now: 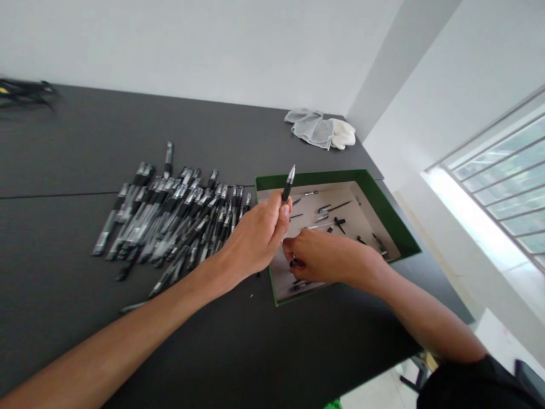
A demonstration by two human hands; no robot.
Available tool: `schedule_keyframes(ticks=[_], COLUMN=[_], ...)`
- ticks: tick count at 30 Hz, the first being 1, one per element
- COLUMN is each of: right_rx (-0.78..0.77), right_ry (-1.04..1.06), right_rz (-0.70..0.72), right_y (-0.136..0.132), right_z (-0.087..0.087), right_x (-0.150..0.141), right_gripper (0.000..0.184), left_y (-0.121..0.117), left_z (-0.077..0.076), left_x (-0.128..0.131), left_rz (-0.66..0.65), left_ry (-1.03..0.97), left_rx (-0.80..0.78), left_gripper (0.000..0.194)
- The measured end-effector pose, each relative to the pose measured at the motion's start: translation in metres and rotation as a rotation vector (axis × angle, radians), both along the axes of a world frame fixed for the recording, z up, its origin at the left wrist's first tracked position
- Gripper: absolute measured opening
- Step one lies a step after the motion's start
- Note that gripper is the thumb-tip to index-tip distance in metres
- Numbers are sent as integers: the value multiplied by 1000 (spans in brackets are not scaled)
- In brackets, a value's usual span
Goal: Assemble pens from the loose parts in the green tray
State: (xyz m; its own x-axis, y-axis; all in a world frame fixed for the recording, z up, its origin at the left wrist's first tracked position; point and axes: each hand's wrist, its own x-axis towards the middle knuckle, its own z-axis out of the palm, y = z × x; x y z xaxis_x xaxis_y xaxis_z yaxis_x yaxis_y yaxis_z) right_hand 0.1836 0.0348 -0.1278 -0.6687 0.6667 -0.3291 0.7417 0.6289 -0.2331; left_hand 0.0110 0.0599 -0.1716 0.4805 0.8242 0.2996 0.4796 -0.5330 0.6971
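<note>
Left hand (255,238) is pinched shut around a slim black pen with a silver tip (288,184), tip pointing up over the near-left corner of the shallow green cardboard box (385,207). Right hand (326,255) is curled down inside that box, touching small loose parts; can't tell what it's got.

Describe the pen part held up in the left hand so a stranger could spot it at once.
Start at the green box on the dark table. Above its left edge, the left hand holds up a black pen part with a silver tip. It alone is raised; the other pens lie piled flat.
</note>
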Motion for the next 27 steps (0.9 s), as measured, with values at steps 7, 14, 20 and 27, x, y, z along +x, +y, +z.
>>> schedule_keyframes(ticks=[7, 14, 20, 27], right_rx=[109, 158, 168, 207], right_ry=[549, 863, 811, 733], right_rz=[-338, -411, -360, -372], right_y=[29, 42, 42, 41], right_z=[56, 52, 38, 29], right_x=[69, 74, 58, 49], right_gripper=[17, 32, 25, 26], left_y=[5, 7, 7, 7], left_z=[5, 7, 4, 5], left_x=[0, 0, 0, 0], left_rz=[-82, -112, -94, -93], left_ry=[146, 238, 292, 328], left_rx=[73, 138, 194, 191], left_gripper=[28, 27, 29, 34])
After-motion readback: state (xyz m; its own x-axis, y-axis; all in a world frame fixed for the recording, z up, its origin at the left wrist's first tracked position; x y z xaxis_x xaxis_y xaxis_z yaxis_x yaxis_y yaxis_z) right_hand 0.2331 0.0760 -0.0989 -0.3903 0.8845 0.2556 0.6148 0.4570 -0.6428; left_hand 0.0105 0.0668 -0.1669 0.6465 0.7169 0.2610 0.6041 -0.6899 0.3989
